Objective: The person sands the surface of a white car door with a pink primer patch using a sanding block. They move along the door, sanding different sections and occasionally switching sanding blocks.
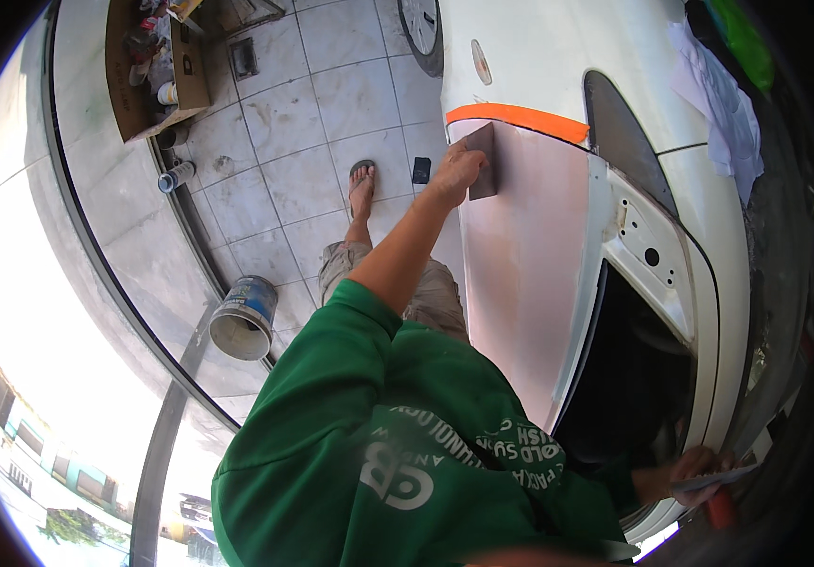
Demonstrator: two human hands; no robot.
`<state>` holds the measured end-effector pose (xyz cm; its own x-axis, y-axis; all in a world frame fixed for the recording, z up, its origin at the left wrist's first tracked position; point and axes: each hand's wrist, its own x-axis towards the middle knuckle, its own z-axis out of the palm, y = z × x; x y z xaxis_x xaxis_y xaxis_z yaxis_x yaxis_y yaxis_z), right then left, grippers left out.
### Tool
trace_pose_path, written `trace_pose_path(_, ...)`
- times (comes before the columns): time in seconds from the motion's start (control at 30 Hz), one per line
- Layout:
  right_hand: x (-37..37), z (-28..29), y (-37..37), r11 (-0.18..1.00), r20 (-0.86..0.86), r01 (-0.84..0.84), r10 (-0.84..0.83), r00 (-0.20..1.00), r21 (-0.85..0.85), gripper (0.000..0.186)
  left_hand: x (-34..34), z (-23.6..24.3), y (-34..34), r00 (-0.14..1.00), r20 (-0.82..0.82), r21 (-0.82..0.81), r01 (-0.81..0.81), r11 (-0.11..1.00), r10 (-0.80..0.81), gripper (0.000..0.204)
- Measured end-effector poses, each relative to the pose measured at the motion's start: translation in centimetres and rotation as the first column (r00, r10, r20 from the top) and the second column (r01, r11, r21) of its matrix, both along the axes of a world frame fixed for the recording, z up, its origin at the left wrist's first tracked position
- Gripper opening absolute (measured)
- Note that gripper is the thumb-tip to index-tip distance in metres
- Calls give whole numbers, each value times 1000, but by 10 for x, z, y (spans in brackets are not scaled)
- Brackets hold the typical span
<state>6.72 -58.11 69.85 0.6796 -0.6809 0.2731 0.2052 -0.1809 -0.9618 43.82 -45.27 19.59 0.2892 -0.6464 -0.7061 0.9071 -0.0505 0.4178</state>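
A grey-blue bucket (242, 321) stands lower left of the left hand (461, 172), whose fingers clamp a dark sanding pad (484, 168); just above runs orange tape (518, 122), to its right the pinkish car panel (526, 250). Far lower right, the right hand (696, 470) grips a thin pale sheet (721, 476).

The head-worn fisheye looks down, close above the green sweatshirt (312, 406), facing the tiled floor (279, 113) along the edge of the pink panel (520, 255).

1. The floor (360, 99) here is pale tile, smudged in places, with dark seams.
2. Daylight (48, 274) glares white off to the left.
3. Out beyond, I can see buildings (81, 479) and some greenery (76, 527).
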Motion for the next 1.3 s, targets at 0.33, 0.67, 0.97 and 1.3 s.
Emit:
trace_pose_path(0.33, -6, 1, 3, 998, 0, 38, -38, 999, -40, 58, -4, 44, 14, 996, 46, -15, 71, 997, -70, 51)
trace_pose_path(0.67, -9, 2, -4, 997, 5, 72, -72, 997, -29, 58, 25, 16, -5, 999, -48, 30, -3, 1000, 4, 31)
trace_pose_path(0.97, -47, 11, -10, 937, -24, 237, -252, 967, -257, 62, 23, 51, 17, 988, -126, -68, 80, 994, -88, 30)
trace_pose_path(1.3, 13, -2, 6, 999, -33, 42, -43, 999, -19, 56, 13, 9, -6, 998, 10, -24, 64, 998, -63, 37)
